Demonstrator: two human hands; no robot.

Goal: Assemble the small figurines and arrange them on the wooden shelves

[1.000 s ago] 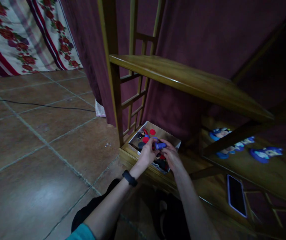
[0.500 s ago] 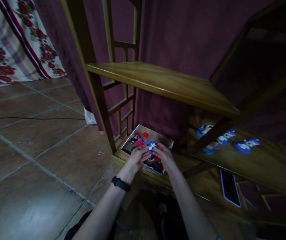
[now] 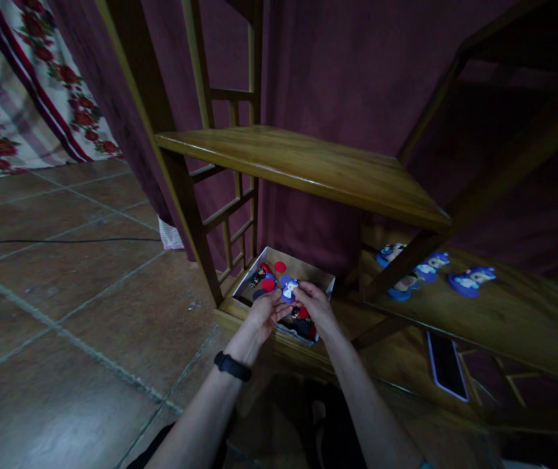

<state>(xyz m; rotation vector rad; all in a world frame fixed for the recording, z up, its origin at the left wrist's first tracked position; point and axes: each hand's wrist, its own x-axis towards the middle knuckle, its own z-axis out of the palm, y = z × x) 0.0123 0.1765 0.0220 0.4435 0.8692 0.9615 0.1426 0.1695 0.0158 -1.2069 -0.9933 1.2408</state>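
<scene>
Between my two hands, over the box, is a small blue-and-white figurine (image 3: 288, 290) with a round blue base. My left hand (image 3: 267, 314) grips its base from the left, fingers curled beneath it. My right hand (image 3: 314, 303) pinches the figurine from the right side. Below them stands the shallow open box (image 3: 316, 270), holding several small figures and round discs. A red disc (image 3: 280, 267) lies near its back, with a dark-and-red figure (image 3: 260, 276) at the left. Another figure (image 3: 301, 314) shows partly under my right hand.
A wooden shelf board (image 3: 303, 163) juts out above the box. To the right, several blue figurines (image 3: 472, 280) stand on another shelf, behind a slanting wooden post. A phone (image 3: 447, 366) lies lower right. A black cable (image 3: 64, 241) crosses the tiled floor.
The figurine has turned in my fingers, so more of its round blue base shows. My hands stay over the box, and the view has shifted slightly.
</scene>
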